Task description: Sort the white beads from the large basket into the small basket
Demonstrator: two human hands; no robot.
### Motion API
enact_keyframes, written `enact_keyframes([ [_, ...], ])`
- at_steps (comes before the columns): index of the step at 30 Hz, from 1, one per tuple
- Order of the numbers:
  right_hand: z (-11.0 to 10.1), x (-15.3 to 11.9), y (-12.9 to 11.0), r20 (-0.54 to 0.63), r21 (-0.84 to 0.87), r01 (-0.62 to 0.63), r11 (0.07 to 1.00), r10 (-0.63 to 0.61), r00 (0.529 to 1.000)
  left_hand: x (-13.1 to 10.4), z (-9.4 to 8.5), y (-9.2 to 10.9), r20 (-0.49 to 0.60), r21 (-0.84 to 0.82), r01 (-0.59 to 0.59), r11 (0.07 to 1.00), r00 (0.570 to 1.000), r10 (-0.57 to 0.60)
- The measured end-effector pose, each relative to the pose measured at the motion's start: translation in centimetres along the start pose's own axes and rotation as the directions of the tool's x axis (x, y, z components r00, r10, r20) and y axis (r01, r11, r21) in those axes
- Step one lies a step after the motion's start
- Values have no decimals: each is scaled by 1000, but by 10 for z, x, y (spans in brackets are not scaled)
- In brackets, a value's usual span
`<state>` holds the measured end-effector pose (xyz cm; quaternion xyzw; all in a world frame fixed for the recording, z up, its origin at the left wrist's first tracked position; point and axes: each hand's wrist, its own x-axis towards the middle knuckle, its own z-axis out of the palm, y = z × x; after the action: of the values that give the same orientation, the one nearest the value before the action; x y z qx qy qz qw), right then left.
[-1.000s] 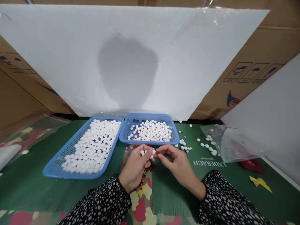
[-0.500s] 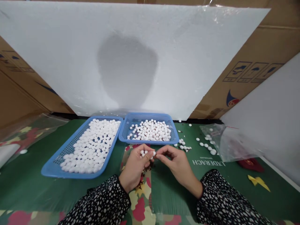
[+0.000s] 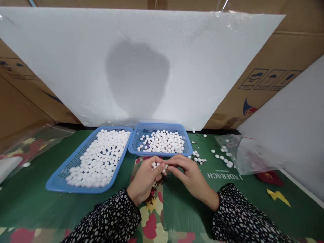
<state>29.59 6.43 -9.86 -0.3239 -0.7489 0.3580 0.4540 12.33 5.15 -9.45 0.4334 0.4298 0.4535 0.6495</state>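
My left hand (image 3: 143, 179) is closed around several small white balls (image 3: 154, 165), which show between its thumb and fingers. The thumb and index finger of my right hand (image 3: 188, 173) pinch at one of these balls, beside the left fingertips. Just behind my hands is a blue basket (image 3: 131, 148) partly filled with white balls (image 3: 165, 141). A longer blue basket (image 3: 57, 187) on the left holds many more white balls (image 3: 97, 165). Dark reddish-brown bits (image 3: 152, 195) lie on the patterned strip beneath my hands.
Loose white balls (image 3: 196, 154) lie right of the baskets, with others by a clear plastic bag (image 3: 250, 155). A yellow scrap (image 3: 278, 196) and a red item (image 3: 270, 178) are at the right. A white board (image 3: 192, 67) stands behind, against cardboard (image 3: 291, 50).
The fingers of my right hand have shifted slightly left, over the left fingertips. The view has shifted a little. The baskets stand as before.
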Motion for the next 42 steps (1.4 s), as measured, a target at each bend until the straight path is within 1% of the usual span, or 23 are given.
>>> enact_keyframes([
  [2,-2,1,-3,-12,-70,44,997,-45,999,0,0,2,5,-6,17,1000,1000,-17],
  [4,-2,0,-5,-35,-121,76,990,-81,996,0,0,3,0,21,17,1000,1000,-17],
  [8,-1,-4,-4,-27,-197,125,972,-133,991,-1,2,4,-33,137,-22,990,999,27],
  [11,0,-5,-1,-45,-257,124,958,-141,989,-1,1,6,-20,293,-74,953,996,83],
  [14,0,-6,2,-33,-349,126,929,-147,989,-2,0,7,-14,500,-128,856,988,156],
  [16,0,-6,3,31,-467,147,872,-150,988,-2,0,8,-14,594,-155,789,979,203],
  [18,1,-7,3,101,-600,180,779,-150,984,-3,1,8,-8,646,-180,741,970,242],
  [20,2,-7,3,124,-678,194,709,-149,981,-3,2,8,4,678,-201,707,963,269],
  [21,4,-7,2,107,-682,180,709,-148,983,-4,3,8,6,687,-203,697,962,273],
  [22,5,-7,2,76,-658,155,737,-140,987,-4,3,8,8,690,-202,695,962,272],
  [25,9,-7,0,-40,-469,52,882,-80,996,-3,4,8,17,666,-196,720,969,248],
  [26,10,-7,0,-74,-399,19,917,-53,996,-2,4,7,21,651,-197,733,970,241],
  [28,13,-7,-2,-132,-297,-33,954,-7,991,-2,4,7,26,625,-204,753,970,241],
  [32,19,-6,-5,-227,-203,-107,973,60,972,-2,4,6,14,589,-211,780,968,251],
  [36,25,-3,-6,-283,-149,-159,976,112,952,-2,7,6,-17,579,-205,789,964,264],
  [39,27,-1,-6,-318,-149,-163,975,109,942,-2,7,7,-47,561,-178,808,968,246],
  [42,29,1,-5,-333,-181,-130,975,64,941,-1,7,7,-70,530,-153,834,972,224],
])
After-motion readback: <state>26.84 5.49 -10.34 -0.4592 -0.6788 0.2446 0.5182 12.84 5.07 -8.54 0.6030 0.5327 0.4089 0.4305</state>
